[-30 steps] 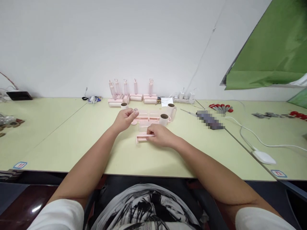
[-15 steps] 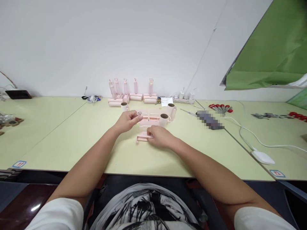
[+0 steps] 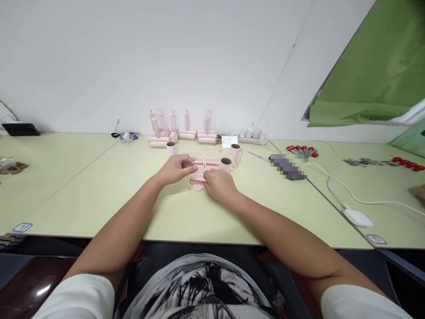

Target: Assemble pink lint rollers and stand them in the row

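My left hand (image 3: 175,170) is closed on a small clear piece (image 3: 192,159), held at its thumb and fingertips. Close to its right, my right hand (image 3: 219,182) has its fingers curled on a pink plastic part (image 3: 198,181) above the table (image 3: 186,217). A round pink disc shows at that part's near edge. Behind the hands lie more pink parts, partly covered by the fingers. A white roll with a brown core (image 3: 226,165) stands beside my right hand, and another roll (image 3: 235,153) is farther back. A third roll (image 3: 171,149) stands behind my left hand.
Several pink rollers with upright handles (image 3: 207,122) line the wall. A pixelated dark object (image 3: 287,167), red-handled tools (image 3: 303,151) and a white charger with cable (image 3: 357,218) are on the right. Coiled white cable (image 3: 126,137) lies back left.
My right hand has turned the pink part, so its flat face and a round disc now show. My left thumb has extended toward the pink part; the view has shifted slightly.
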### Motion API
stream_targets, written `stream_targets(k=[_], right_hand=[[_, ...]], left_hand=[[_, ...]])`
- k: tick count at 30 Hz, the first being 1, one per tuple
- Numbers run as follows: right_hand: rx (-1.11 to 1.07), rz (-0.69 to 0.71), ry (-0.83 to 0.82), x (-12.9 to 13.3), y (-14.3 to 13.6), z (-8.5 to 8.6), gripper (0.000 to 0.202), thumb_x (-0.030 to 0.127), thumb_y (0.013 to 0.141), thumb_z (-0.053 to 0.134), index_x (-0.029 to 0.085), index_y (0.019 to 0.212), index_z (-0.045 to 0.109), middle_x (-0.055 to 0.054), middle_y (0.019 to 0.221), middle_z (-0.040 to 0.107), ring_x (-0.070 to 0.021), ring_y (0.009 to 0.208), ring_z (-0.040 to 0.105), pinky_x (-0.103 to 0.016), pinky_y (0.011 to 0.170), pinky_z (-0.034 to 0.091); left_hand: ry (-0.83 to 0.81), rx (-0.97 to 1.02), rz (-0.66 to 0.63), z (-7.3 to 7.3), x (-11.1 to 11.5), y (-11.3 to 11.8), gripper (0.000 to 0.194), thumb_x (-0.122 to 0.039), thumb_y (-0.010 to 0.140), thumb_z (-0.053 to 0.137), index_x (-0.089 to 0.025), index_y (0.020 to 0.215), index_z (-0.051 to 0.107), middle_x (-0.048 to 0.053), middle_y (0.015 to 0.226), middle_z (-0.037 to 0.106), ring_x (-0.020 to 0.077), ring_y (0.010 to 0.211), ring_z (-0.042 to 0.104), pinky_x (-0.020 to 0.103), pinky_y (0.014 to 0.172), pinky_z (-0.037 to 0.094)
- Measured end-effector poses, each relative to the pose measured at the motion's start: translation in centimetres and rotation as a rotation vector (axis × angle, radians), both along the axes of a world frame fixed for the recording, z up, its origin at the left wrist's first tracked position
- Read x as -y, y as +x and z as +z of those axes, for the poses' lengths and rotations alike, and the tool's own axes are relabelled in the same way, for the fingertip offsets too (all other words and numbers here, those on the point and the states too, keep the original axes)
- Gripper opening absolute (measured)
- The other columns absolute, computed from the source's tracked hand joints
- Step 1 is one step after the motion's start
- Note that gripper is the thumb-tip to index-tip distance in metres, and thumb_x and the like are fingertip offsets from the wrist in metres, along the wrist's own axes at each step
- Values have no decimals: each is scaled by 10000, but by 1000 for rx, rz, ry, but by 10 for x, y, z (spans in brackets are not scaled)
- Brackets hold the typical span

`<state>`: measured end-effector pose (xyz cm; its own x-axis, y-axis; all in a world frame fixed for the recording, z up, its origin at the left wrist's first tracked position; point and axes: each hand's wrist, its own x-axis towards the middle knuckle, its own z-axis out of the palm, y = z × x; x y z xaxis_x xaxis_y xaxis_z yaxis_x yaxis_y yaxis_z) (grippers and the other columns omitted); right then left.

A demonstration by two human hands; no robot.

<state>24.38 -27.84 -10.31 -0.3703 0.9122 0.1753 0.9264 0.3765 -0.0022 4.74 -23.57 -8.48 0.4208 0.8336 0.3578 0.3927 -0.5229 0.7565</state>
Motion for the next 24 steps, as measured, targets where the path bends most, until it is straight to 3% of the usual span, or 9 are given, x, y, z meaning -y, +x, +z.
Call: stream_targets(k=[14, 19, 24], right_hand=[[-51, 11, -4, 2, 2, -5, 183, 198, 901, 472, 168, 1001, 623, -114, 981, 707, -251, 899, 630, -304, 636, 360], [-399, -16, 41, 4, 3, -1, 174, 325, 900, 494, 190, 910, 602, -41, 760, 665, -191, 732, 595, -277, 591, 311], [-824, 117, 18, 6, 4, -3, 342, 533, 886, 530, 192, 905, 546, 51, 578, 496, -131, 565, 485, -247, 564, 327]], left_hand=[[-65, -35, -68, -2, -1, -1, 382, -442, 785, 656, -186, 658, 402, -49, 638, 378, 90, 577, 356, 242, 549, 294], [-48, -67, -85, 1, 3, -1, 257, -339, 785, 621, -184, 688, 441, -51, 648, 367, 93, 586, 361, 243, 562, 304], [50, -236, -114, 6, 16, 10, 154, -287, 773, 585, -186, 733, 476, -42, 654, 455, 109, 593, 412, 248, 554, 311]])
